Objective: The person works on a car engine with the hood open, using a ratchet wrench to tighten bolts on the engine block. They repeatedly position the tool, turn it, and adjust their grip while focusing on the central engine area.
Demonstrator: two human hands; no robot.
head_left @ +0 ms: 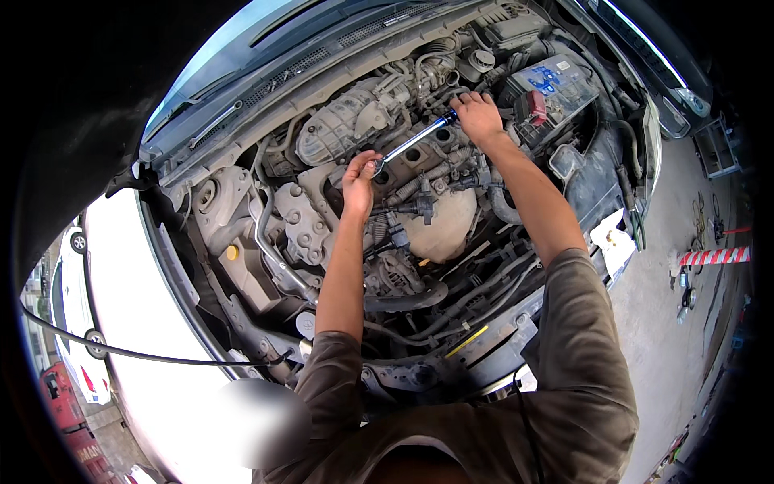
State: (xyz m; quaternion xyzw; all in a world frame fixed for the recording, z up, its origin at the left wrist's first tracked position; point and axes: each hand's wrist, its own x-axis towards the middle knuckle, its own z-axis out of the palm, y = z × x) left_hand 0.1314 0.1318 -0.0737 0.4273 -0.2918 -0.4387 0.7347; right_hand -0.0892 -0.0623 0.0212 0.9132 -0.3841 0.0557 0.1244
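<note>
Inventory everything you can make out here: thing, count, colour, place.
Ratchet wrench: one, silver with a blue-and-black grip, slanting over the engine
Engine: one, dusty grey, middle of the bay
Intake manifold: one, grey, windshield side of the engine
Heat shield: one, tan, front side of the engine
Battery: one, dark with blue marks, upper right
Terminal cover: one, red, by the battery
Reservoir cap: one, yellow, left of the engine
White car: one, white, far left
Striped bar: one, red and white, far right
Left hand: one, bare, at the wrench's head
Right hand: one, bare, on its grip
</note>
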